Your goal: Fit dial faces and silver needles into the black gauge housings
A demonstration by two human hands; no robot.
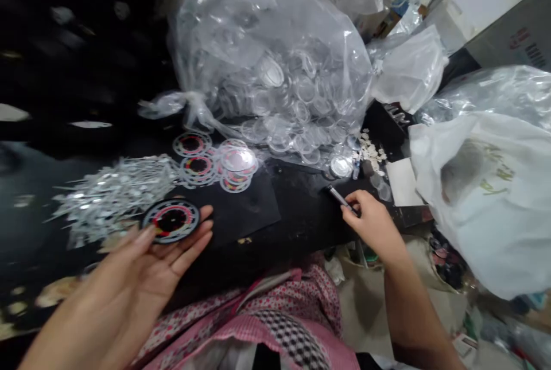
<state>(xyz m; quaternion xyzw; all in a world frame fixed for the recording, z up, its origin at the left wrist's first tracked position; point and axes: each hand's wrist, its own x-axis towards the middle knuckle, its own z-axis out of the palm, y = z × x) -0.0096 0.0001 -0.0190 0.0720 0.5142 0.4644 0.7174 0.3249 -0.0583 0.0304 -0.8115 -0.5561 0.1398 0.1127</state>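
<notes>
My left hand [142, 269] holds a round gauge dial [175, 221] by its edge, thumb on the near left side and fingers underneath. The dial has a black rim, a dark centre and a printed red, yellow and white scale. Further right, the fingers of my right hand [373, 221] pinch a slim dark pen-like tool [338, 193] whose tip points left. Beyond the dial lies a pile of thin silvery pointers [120, 195]. Several loose printed dial discs [197, 164] overlap to the right of those pointers, some resting on a dark sheet [253, 209].
A large clear plastic bag [258, 31] of transparent round covers [305, 92] spills onto the black table [301, 215]. Small pale pieces [372, 149] and a white card [403, 180] lie at right. A white plastic bag [495, 203] bulges by my right forearm.
</notes>
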